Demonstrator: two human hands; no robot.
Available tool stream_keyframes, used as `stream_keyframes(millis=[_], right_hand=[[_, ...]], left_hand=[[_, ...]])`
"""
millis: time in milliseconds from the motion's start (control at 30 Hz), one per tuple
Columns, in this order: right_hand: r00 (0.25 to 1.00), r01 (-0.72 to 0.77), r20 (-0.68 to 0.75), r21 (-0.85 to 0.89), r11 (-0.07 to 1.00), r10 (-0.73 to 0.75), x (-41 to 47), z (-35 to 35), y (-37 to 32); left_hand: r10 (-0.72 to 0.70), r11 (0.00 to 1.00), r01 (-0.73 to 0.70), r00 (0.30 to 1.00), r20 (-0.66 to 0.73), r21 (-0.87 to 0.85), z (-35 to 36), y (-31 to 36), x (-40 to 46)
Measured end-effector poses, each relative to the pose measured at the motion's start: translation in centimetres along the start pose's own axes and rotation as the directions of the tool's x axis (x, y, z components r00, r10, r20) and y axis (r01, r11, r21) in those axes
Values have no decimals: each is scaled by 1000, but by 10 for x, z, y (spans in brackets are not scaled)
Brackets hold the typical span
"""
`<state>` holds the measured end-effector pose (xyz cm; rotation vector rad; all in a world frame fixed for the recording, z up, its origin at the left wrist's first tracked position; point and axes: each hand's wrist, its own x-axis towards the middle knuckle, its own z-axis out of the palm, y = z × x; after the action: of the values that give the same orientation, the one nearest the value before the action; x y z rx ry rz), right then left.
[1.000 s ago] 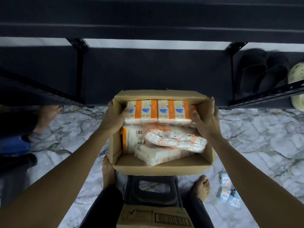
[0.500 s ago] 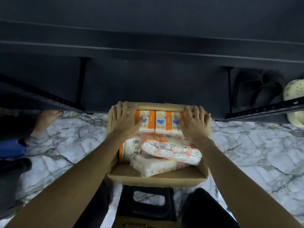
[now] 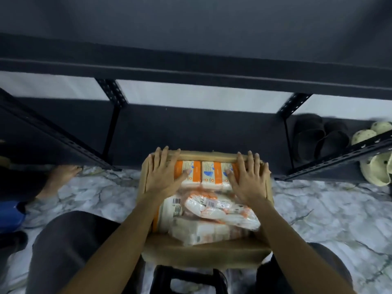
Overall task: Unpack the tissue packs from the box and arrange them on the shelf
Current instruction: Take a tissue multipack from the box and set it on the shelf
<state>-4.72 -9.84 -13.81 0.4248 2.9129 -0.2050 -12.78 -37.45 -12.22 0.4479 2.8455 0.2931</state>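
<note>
Flat, both hands (image 3: 164, 175) (image 3: 247, 179) press released grips on tissue packs (image 3: 203, 174) lying crosswise in the box (image 3: 203, 253).

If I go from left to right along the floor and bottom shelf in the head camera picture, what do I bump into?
Bare foot → cardboard box with the left hand then the right hand on its tissue packs → black slippers → cream clogs.

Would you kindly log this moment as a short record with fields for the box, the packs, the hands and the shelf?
box: open cardboard box on a dark stool
packs: orange-and-white tissue packs at its far end, loose wrapped packs nearer
left hand: flat on the far packs, fingers straight
right hand: the same
shelf: dark metal, bare just behind the box; black slippers to the right
</note>
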Motion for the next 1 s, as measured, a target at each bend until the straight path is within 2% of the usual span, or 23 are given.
stream_keyframes(millis=[167, 267, 300, 400, 433, 533, 600, 633, 700, 800, 900, 1000], right_hand=[[998, -5, -54, 15, 1000, 6, -19, -1, 1], [1000, -9, 17, 94, 996, 7, -42, 4, 0], [999, -15, 49, 130, 991, 9, -53, 8, 0], [993, -74, 103, 225, 971, 51, -80, 12, -2], [990, -94, 127, 264, 960, 62, -85, 9, -6], [977, -153, 195, 393, 907, 80, -99, -2, -20], [971, -160, 229, 418, 894, 67, -116, -1, -29], [968, -149, 245, 387, 910, 55, -125, 2, -33], [961, -133, 275, 317, 939, 43, -137, 8, -40], [953, -154, 299, 327, 932, 53, -139, 0, -44], [953, -144, 300, 346, 927, 37, -144, -5, -42], [949, -141, 313, 355, 924, 25, -153, -9, -41]], left_hand=[[19, 999, -19, 1000, -10, 44, 12, -8, -3], [-8, 996, 10, 1000, -17, 93, 20, -17, -20], [-32, 997, 33, 999, -19, 69, 23, -18, -33], [-125, 950, 148, 987, 99, -276, 38, -5, -79], [-141, 924, 175, 982, 121, -339, 41, 2, -89], [-201, 897, 211, 977, 65, -390, 43, 20, -107], [-209, 878, 222, 975, 78, -424, 40, 30, -118], [-213, 864, 242, 970, 115, -441, 41, 33, -124], [-239, 812, 346, 932, 272, -471, 49, 35, -132], [-239, 775, 443, 866, 440, -450, 51, 32, -138], [-174, 811, 401, 860, 480, -426, 37, 37, -149], [-159, 794, 380, 884, 441, -475, 35, 40, -160]])
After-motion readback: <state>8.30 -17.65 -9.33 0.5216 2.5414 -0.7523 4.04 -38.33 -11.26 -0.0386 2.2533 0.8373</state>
